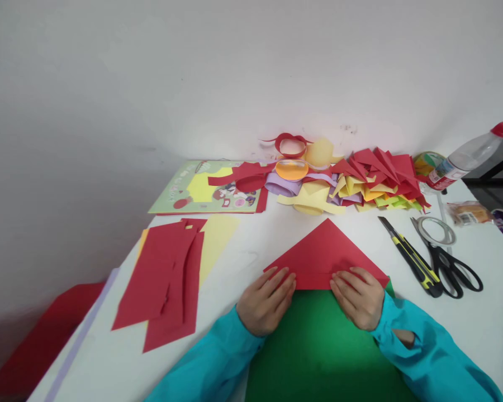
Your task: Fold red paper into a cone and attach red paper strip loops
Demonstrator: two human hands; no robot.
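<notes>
A red sheet of paper (pixel 324 248) lies in front of me, its point toward the wall and a narrow strip folded along its near edge. My left hand (pixel 268 301) holds that folded strip near its left end, the fingers bent over it. Farther right, my right hand (pixel 358 296) has its fingers over the same strip in the same way. Both thumbs are hidden. Beneath the hands and the near edge of the red paper is a green board or mat (pixel 318 346).
Red paper pieces (pixel 155 273) lie at left, before a green picture book (pixel 167 195). Paper rings (pixel 291 170) and folded red papers (pixel 385 167) stand along the wall. A utility knife (pixel 411 257), scissors (pixel 448 271), a tape roll (pixel 450 231) and a bottle (pixel 465 159) are at right.
</notes>
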